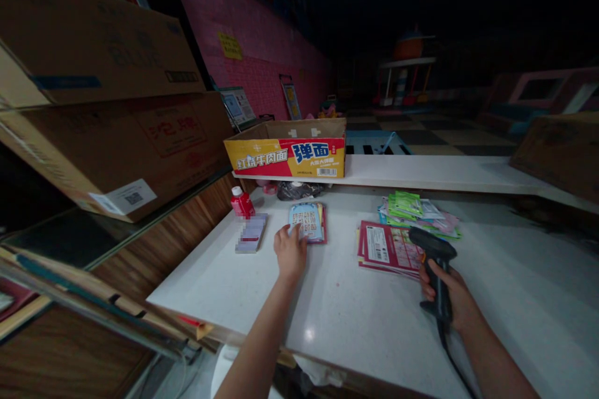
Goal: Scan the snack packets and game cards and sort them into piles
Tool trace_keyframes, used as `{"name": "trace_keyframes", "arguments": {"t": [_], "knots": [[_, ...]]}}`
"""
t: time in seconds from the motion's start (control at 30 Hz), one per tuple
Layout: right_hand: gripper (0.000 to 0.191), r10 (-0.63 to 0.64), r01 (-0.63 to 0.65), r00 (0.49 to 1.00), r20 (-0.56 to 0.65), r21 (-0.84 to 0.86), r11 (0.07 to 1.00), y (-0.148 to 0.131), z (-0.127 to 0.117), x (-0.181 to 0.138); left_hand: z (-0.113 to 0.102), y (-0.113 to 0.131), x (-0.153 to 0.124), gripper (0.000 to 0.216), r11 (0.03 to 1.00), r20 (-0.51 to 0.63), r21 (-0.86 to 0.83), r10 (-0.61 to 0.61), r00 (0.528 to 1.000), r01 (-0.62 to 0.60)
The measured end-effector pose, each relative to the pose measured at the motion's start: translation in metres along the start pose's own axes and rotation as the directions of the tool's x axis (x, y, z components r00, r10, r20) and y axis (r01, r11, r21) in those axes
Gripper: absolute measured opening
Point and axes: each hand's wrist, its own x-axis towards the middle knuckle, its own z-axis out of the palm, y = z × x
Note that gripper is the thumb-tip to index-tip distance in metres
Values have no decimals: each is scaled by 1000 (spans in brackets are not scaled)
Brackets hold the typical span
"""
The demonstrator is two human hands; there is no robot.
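Observation:
My left hand (290,252) rests on the white counter (365,318) with its fingertips touching the near edge of a small stack of blue and pink cards (309,221); the fingers look bent and close together. My right hand (452,298) is closed round the handle of a black barcode scanner (435,268), whose head sits just over a stack of red and white sheets (388,247). A cable runs down from the scanner past my wrist.
A red bottle with a white cap (242,202) and a blurred flat item (251,232) lie left of the cards. Green and pink leaflets (416,212) sit further back. A yellow-red noodle carton (290,149) stands on a raised shelf (444,173). Large cardboard boxes (121,149) stack at left.

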Motion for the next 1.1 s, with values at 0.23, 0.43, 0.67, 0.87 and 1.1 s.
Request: {"name": "trace_keyframes", "arguments": {"t": [0.23,0.43,0.67,0.87,1.1], "knots": [[35,-9,9,1000,-27,-11,1000,-2,3,-2,21,-3,0,37,964,179,-76,265,947,-255],[37,-11,10,999,-38,-15,1000,-7,7,-5,22,-3,2,40,962,172,-95,270,947,-256],[42,-125,121,983,-138,-34,992,-11,15,-4,24,13,3,34,941,100,-159,317,943,-299],[40,-206,196,964,-167,-75,978,-6,12,0,35,73,19,33,836,193,-386,487,851,-391],[42,-235,235,949,-209,-25,972,-9,14,2,67,132,42,62,690,320,-594,675,665,-415]]}}
